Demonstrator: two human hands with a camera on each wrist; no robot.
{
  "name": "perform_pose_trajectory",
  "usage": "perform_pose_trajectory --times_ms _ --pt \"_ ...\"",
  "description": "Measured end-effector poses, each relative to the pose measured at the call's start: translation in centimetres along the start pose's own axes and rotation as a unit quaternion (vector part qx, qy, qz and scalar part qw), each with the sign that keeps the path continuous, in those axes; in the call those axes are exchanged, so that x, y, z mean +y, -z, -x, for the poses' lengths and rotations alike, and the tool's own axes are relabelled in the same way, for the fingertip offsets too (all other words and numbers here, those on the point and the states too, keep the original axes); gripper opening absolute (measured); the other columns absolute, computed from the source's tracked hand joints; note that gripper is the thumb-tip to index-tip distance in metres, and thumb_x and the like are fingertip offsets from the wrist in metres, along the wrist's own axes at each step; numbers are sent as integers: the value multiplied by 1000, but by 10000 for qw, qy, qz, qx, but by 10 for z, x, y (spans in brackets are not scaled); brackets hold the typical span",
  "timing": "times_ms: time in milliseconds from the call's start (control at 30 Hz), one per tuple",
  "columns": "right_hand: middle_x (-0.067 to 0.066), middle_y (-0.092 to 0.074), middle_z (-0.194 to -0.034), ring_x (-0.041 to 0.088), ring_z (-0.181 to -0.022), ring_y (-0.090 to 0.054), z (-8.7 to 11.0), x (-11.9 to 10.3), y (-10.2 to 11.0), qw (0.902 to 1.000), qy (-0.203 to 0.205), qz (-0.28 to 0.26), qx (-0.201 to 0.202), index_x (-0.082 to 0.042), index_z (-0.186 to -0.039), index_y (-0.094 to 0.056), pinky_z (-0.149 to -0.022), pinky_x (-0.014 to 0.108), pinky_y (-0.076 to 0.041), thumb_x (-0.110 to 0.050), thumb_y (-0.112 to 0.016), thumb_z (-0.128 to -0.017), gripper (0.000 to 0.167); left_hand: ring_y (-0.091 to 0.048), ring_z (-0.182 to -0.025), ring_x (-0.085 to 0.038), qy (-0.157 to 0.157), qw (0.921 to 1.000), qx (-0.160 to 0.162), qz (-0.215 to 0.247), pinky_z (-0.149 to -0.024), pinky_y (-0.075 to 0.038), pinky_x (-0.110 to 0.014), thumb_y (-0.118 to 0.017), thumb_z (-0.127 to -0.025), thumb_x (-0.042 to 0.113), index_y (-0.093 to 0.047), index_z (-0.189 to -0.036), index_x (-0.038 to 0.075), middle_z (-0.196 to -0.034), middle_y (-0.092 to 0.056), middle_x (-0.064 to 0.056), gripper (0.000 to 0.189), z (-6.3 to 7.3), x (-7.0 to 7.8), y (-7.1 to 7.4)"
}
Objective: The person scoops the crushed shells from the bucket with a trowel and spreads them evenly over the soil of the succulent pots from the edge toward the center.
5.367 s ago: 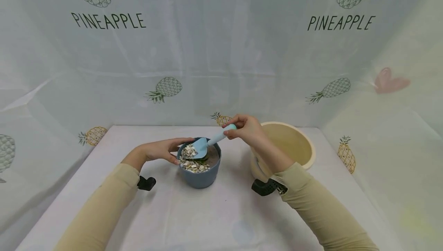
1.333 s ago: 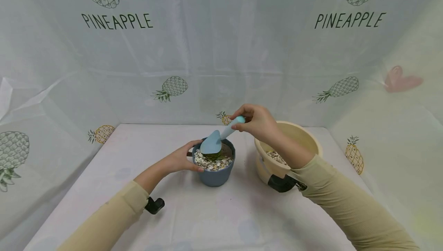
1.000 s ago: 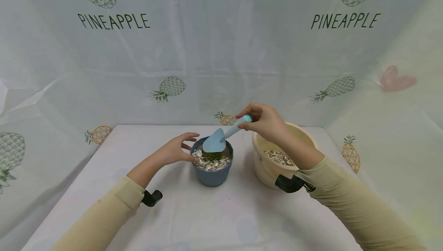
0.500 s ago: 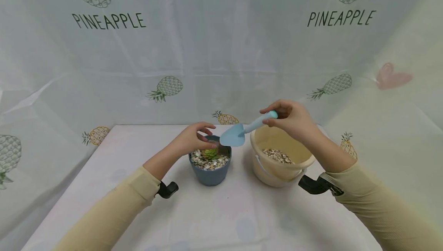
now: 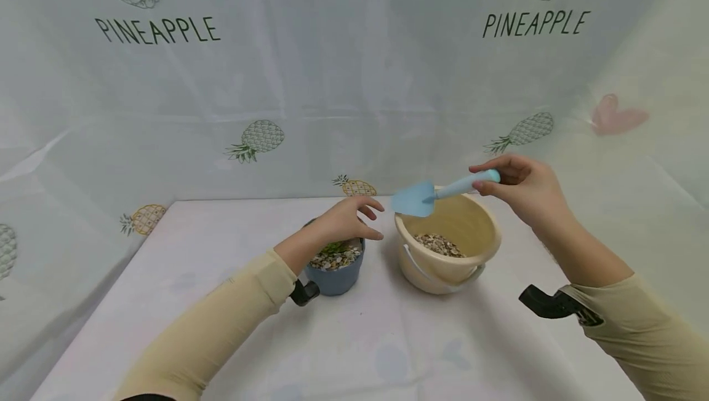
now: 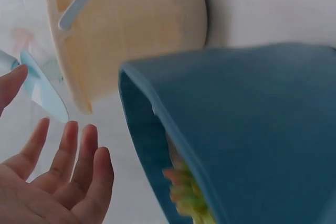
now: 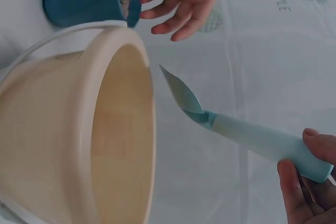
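Observation:
A light-blue hand trowel hangs above the left rim of a cream bucket; no gravel shows on its blade. My right hand pinches the end of its handle, plainer in the right wrist view beside the trowel. My left hand hovers over a blue-grey pot, fingers spread toward the blade and holding nothing. In the left wrist view, the left hand is apart from the pot. A green succulent sits among pale gravel in the pot, partly hidden by my forearm.
More gravel lies at the bottom of the bucket, whose handle hangs down in front. Both containers stand on a white-covered table. A printed curtain closes off the back.
My right hand has carried the trowel from above the pot rightward to the bucket's rim. My left hand has let go of the pot's rim and moved up and right.

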State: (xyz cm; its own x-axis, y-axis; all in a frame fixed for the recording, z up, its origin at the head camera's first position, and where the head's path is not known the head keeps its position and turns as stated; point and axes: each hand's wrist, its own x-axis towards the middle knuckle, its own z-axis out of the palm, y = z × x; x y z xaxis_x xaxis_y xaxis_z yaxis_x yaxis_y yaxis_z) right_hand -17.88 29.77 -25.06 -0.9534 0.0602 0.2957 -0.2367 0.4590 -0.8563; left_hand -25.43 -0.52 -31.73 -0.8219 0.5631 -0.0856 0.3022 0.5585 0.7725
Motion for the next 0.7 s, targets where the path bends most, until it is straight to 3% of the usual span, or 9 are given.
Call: perform_pose_trajectory --times_ms 200,500,700 --pt "-8 -72 -108 8 -83 -69 9 11 21 9998 20 24 220 2 -115 -63 -78 17 -51 -14 -77 -86 36 -59 -107 -25 93 9996 -97 -251 -84 -50 -38 -83 -80 23 -63 -123 14 -113 -64 -8 48 -16 10 -12" --pt "-10 -71 -104 3 -83 -67 18 33 30 9975 -309 604 183 0 -112 -64 -74 16 -51 -22 -77 -86 37 -56 -80 -15 434 9988 -245 -43 -68 -47 -32 -83 -80 27 -62 -112 12 -99 -62 -2 42 -39 19 -28" --pt "11 -69 -105 0 -83 -65 18 51 19 9905 -95 1345 -278 0 -110 -66 -70 18 -52 -20 -74 -89 30 -53 -76 -19 594 9966 -401 -410 -67 -48 -34 -83 -78 36 -57 -118 11 -103 -57 -3 53 -48 26 -32"
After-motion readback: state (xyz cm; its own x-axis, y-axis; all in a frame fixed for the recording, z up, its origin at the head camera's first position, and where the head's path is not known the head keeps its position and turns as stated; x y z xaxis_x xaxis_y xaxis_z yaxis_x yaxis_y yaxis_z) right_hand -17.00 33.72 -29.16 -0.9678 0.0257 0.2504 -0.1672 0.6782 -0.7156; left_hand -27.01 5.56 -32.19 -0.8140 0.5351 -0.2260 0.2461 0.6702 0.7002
